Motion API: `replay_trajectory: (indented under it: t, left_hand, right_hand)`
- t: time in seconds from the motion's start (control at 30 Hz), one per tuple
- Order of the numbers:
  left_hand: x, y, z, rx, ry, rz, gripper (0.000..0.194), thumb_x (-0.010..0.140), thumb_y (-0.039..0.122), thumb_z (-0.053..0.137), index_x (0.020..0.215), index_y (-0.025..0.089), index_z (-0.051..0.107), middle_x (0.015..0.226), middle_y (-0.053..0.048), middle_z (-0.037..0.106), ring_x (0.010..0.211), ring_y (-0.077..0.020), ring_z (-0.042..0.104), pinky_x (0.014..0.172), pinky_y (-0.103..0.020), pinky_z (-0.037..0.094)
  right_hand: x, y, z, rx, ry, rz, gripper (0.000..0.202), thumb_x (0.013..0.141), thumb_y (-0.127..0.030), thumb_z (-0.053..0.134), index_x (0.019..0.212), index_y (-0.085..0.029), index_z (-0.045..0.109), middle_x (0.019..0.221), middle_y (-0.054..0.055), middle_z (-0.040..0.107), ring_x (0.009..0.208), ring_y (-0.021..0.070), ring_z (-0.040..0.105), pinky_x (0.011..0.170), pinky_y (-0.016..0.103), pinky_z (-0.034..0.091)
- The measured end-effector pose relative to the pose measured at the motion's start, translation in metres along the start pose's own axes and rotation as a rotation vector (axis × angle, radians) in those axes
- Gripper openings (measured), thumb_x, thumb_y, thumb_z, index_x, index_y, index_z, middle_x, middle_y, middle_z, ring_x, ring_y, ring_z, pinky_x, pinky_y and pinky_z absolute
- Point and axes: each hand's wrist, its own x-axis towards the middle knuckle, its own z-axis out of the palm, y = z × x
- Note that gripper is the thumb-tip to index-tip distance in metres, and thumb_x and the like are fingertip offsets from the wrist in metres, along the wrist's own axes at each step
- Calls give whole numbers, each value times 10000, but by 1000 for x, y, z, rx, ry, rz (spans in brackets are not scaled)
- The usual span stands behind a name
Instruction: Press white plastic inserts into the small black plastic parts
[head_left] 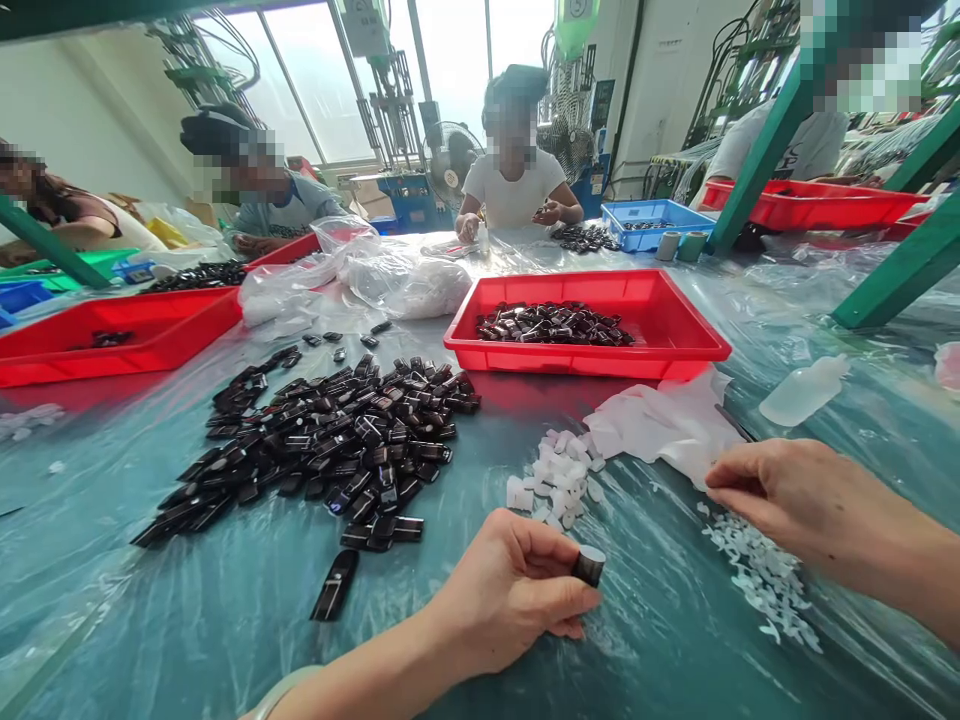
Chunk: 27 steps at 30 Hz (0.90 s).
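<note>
Closest to me is my left forearm with a pale bangle (289,690) at the wrist, and beyond it my left hand (517,595) grips a small dark piece (587,566) between thumb and fingers, its whitish end facing up, above the plastic-covered bench (247,640). My right hand (795,490) is to the right, fingers curled together beside a crumpled white sheet (664,425) and over a scatter of white scraps (765,575); I cannot tell whether it pinches anything. Between my hands, a little farther off, sits a heap of whitish bits (562,470). A big pile of glossy dark pieces (337,430) spreads to the left, loose on the bench. Behind, a red tray (585,358) holds a mound of similar dark pieces, with part of its floor bare at the right. The other red tray (172,335), at the left, has just a small cluster in it. Near the person across from me (517,190), a blue tray (626,241) contains more dark items. A translucent bottle (802,392) is beyond my right hand, its contents unclear to me.
</note>
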Motion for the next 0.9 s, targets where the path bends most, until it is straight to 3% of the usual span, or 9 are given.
replay_trajectory:
  t: [0.17,0.33,0.47,0.6,0.73,0.9]
  left_hand:
    - [1,-1,-1,11,-9,3,148,608,208,692,677,78,687,503,4,549,457,-60,496,478,-160,415]
    - [0,-1,0,16,-16,9,159,610,222,695,676,78,683,514,4,546,460,-59,489,488,-167,419]
    - [-2,-1,0,8,-27,11,158,613,230,692,679,87,679,537,2,554,472,-60,484,505,-176,423]
    - [-2,-2,0,13,-43,24,137,619,220,680,658,90,667,526,14,525,472,-56,460,503,-174,406]
    - [-1,-2,0,26,-54,35,115,629,195,660,666,87,664,526,17,504,481,-54,442,504,-172,389]
    - [0,-4,0,76,-58,74,79,633,176,636,612,101,621,514,25,474,485,-64,440,509,-186,386]
  right_hand:
    - [-2,-5,9,-135,-178,-30,185,661,-183,575,481,-229,571,526,22,580,459,164,509,426,248,253]
    - [-2,-11,14,-197,-189,-49,184,670,-188,539,490,-225,527,546,22,579,479,177,502,429,254,255]
    - [-3,-16,7,-182,-168,-48,219,718,-242,512,501,-224,491,490,8,536,427,158,461,405,250,266]
    - [-7,-37,-3,86,-194,-110,220,771,-289,487,562,-223,512,474,-12,513,411,126,439,398,243,312]
    - [-14,-63,-3,442,-317,-160,201,823,-301,475,656,-224,554,577,-27,551,529,116,488,479,220,377]
    - [-20,-77,9,575,-333,-236,203,873,-248,420,712,-209,537,679,-17,568,611,115,497,562,232,392]
